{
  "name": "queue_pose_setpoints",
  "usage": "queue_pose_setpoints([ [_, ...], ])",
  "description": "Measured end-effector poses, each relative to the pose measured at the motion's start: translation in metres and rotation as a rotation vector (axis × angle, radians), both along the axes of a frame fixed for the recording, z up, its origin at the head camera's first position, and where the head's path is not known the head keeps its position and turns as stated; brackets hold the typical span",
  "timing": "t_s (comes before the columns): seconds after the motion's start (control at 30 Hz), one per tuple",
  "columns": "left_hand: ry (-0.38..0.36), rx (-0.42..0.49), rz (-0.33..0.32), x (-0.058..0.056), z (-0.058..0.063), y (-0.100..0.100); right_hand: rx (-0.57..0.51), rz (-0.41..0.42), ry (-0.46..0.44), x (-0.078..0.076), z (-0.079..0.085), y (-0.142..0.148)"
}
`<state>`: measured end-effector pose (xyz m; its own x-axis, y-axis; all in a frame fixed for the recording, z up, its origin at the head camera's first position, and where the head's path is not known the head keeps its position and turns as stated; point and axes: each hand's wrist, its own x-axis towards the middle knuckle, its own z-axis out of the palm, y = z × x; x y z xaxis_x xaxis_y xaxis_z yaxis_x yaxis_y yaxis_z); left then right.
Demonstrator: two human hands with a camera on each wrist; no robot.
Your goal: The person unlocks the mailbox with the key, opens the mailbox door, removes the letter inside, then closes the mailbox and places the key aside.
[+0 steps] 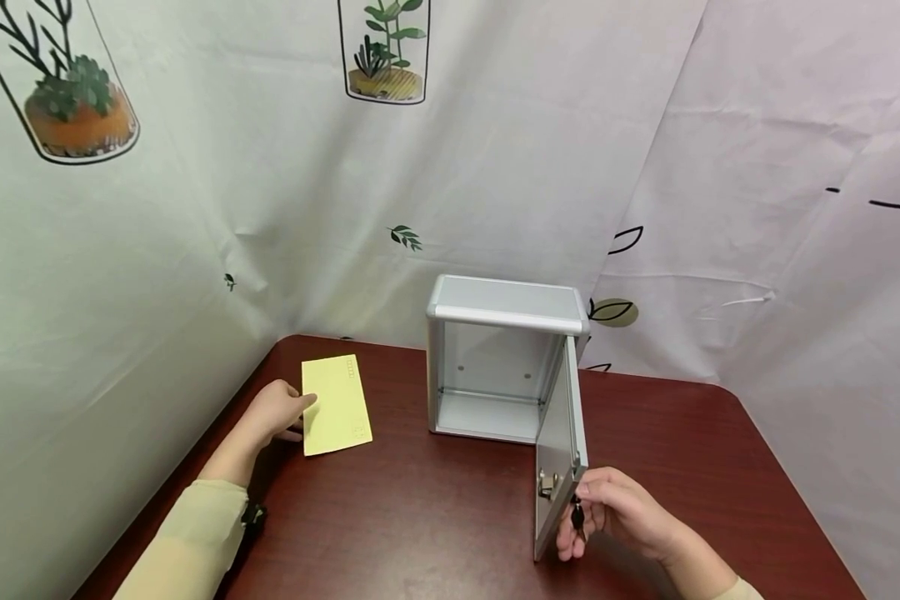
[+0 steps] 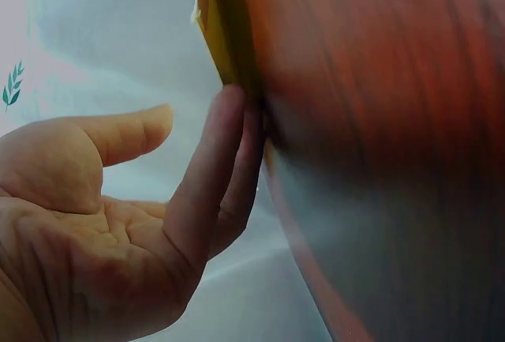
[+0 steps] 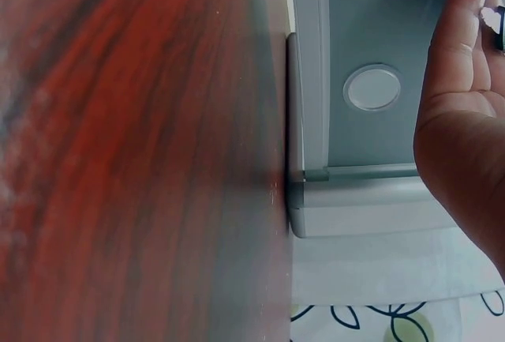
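A pale yellow envelope (image 1: 337,404) lies on the table at the left. My left hand (image 1: 279,408) is at its left edge; the thumb looks to be over the paper in the head view. In the left wrist view the thumb stands apart, while long, nearly straight fingers (image 2: 205,176) touch the envelope's edge (image 2: 229,34). A silver metal box (image 1: 506,304) stands upright with its hinged door (image 1: 558,442) swung out toward me. My right hand (image 1: 618,512) pinches a black-headed key (image 1: 577,515) at the lock on the door's outer side; the fingertips are partly hidden.
The dark red wooden table (image 1: 420,517) ends at white cloth walls (image 1: 510,183) printed with plants. A metal latch (image 1: 546,484) shows on the door's inner face. A round disc (image 3: 372,88) is on the box's side panel. A black band (image 1: 253,515) is at the left wrist.
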<state>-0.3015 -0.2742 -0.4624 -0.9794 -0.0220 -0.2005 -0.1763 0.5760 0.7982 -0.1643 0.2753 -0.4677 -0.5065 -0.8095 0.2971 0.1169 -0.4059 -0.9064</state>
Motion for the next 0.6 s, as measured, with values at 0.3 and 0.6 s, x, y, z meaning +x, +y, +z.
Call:
queue_pose_setpoints([
  [0.3, -0.006, -0.010, 0.023, 0.003, 0.001, -0.003, 0.009, -0.004, -0.002, 0.000, 0.000, 0.000],
  [0.6, 0.053, -0.051, -0.018, -0.001, 0.009, 0.018, 0.001, 0.001, 0.004, 0.000, 0.000, -0.001],
])
